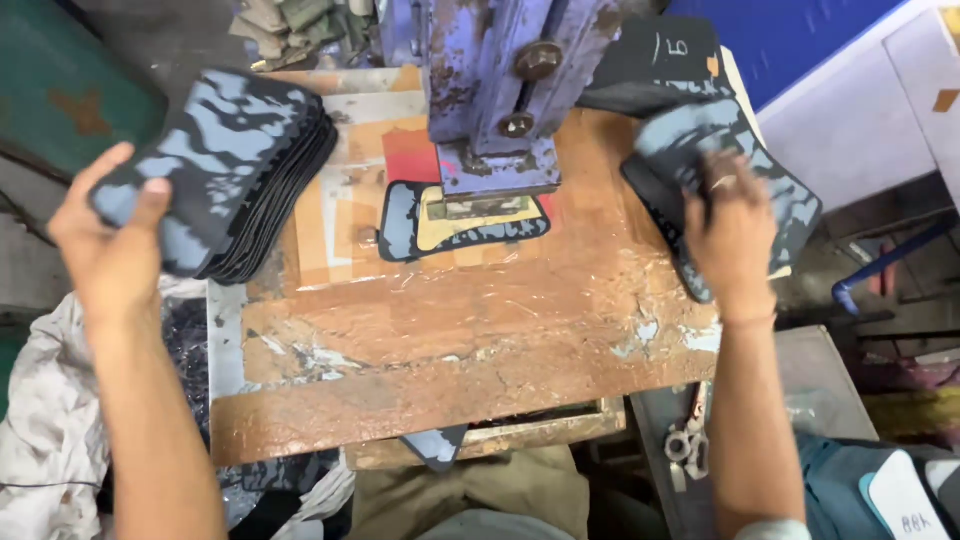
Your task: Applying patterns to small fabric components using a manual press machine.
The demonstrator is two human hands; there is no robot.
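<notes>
My left hand (pixel 105 240) holds a dark sheet piece with pale blue blotches at its near end, over a stack of the same pieces (pixel 262 165) at the table's left. My right hand (pixel 735 230) rests palm down on another stack of blotched pieces (pixel 770 180) at the right edge. Between them a blue metal press (pixel 500 90) stands on the worn brown work board (pixel 450 340). Under its head lies a cutting die (pixel 465 222) on a blotched piece with a yellow centre.
A green metal surface (pixel 60 100) lies at the far left. White cloth (pixel 45 420) is bunched at the lower left. Scissors (pixel 688 440) hang at the board's lower right. A blue and white wall (pixel 830 70) stands at the upper right. Dark sheets (pixel 660 60) lie behind the press.
</notes>
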